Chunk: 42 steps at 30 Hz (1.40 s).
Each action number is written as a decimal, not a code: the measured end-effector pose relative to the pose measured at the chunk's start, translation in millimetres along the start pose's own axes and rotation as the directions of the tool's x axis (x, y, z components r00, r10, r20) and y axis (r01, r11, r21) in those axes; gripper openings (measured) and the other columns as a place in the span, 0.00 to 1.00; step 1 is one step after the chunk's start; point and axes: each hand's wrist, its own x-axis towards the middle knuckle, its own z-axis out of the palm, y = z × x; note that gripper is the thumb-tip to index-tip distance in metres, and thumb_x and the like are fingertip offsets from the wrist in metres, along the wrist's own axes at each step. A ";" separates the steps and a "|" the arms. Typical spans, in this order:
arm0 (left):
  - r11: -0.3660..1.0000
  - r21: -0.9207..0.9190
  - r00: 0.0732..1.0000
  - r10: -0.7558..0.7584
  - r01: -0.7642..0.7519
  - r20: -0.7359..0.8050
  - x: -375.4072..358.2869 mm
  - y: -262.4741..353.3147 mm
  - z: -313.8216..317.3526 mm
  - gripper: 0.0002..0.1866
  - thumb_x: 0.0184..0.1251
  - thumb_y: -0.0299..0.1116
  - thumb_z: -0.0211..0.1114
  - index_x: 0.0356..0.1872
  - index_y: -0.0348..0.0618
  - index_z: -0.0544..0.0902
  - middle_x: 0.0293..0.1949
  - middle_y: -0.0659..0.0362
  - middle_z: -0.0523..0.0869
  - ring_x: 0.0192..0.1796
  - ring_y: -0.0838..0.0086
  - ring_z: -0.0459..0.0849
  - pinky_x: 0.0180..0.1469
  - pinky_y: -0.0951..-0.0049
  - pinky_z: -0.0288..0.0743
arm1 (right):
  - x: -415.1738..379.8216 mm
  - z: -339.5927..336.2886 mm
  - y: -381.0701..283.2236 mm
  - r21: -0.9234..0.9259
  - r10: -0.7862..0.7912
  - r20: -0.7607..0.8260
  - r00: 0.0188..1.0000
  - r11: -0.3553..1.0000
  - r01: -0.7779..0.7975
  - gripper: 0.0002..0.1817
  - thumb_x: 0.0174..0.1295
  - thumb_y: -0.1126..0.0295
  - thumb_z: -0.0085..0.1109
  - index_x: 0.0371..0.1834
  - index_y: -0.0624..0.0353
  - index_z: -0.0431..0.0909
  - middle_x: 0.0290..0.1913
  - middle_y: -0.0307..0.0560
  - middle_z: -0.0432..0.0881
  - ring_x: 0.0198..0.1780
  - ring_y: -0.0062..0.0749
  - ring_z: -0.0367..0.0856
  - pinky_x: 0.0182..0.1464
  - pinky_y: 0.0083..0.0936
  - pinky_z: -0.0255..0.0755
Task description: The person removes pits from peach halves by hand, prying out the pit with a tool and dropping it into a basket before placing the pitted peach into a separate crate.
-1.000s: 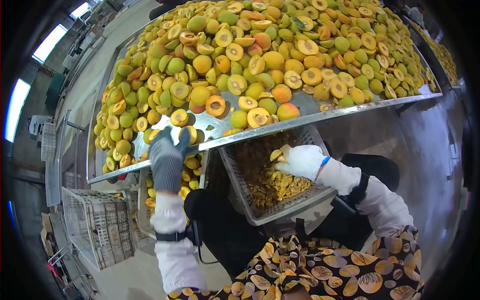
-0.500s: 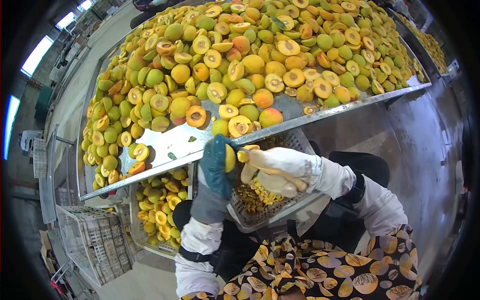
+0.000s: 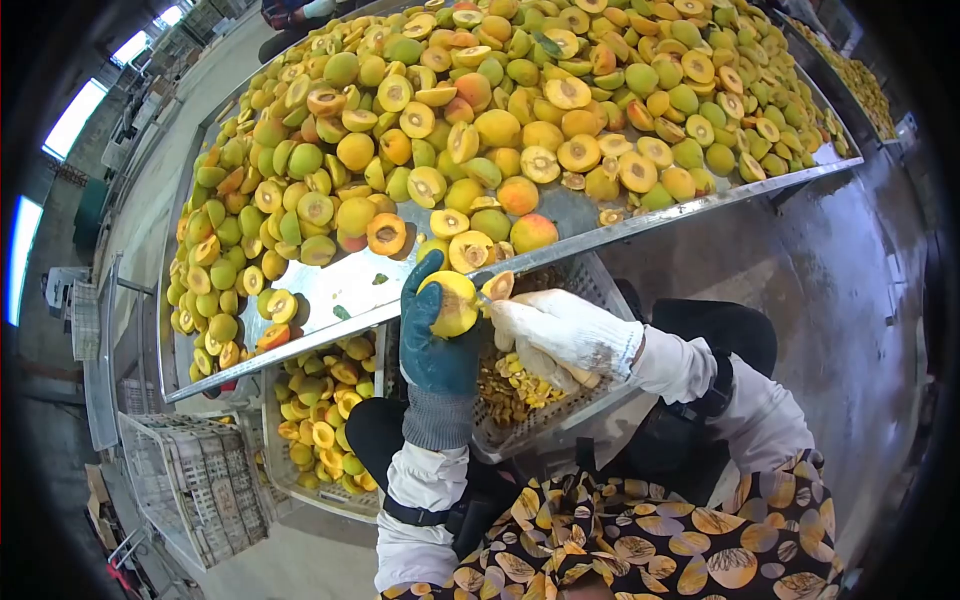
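Observation:
My left hand (image 3: pixel 436 345), in a teal coated glove with a grey cuff, is closed around a yellow peach half (image 3: pixel 456 305) just in front of the table edge. My right hand (image 3: pixel 560 335), in a white knit glove, grips a wooden-handled tool (image 3: pixel 583 376). Its handle end sticks out below the palm, and a thin metal tip reaches the peach half's right side. A small orange-yellow peach piece (image 3: pixel 498 287) shows beside the tip, near my right fingertips. Beneath both hands is a plastic crate (image 3: pixel 530 437) with yellow scraps and brown bits.
A metal-rimmed table (image 3: pixel 680 212) carries a large heap of halved peaches (image 3: pixel 480 130). Under its left part sits a crate (image 3: pixel 335 503) of peach halves, with stacked pale crates (image 3: pixel 205 490) farther left. Part of another person (image 3: pixel 300 14) shows beyond the table.
My left hand has rotated and risen a little, turning the peach half's yellow surface into fuller view. The right hand has rolled slightly, keeping the tool at the fruit.

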 end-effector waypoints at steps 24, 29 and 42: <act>0.854 0.383 0.917 0.396 -0.351 -0.042 -2.4 -15.2 38.5 0.26 0.86 0.49 0.43 0.60 0.34 0.75 0.59 0.51 0.80 0.60 0.65 0.80 0.64 0.64 0.74 | 21.2 3.6 0.7 -0.189 -0.238 -0.005 0.971 0.954 0.232 0.26 0.74 0.45 0.46 0.39 0.60 0.79 0.21 0.46 0.79 0.17 0.31 0.76 0.20 0.28 0.69; 0.309 0.793 0.826 0.410 -0.525 0.387 6.3 7.0 18.5 0.26 0.85 0.51 0.45 0.53 0.35 0.79 0.53 0.55 0.84 0.55 0.67 0.82 0.61 0.64 0.76 | 47.1 1.4 28.1 -0.352 -0.458 -0.096 0.884 0.846 0.400 0.26 0.74 0.44 0.47 0.39 0.59 0.78 0.19 0.47 0.77 0.15 0.31 0.74 0.18 0.27 0.67; 0.859 0.488 0.979 0.199 -0.157 -0.034 6.3 8.6 29.4 0.27 0.87 0.48 0.42 0.45 0.34 0.83 0.40 0.55 0.87 0.40 0.73 0.84 0.46 0.72 0.78 | 30.8 -0.1 2.8 0.109 -0.041 0.101 0.994 0.994 0.030 0.29 0.76 0.46 0.44 0.29 0.62 0.74 0.10 0.44 0.72 0.06 0.30 0.69 0.09 0.24 0.60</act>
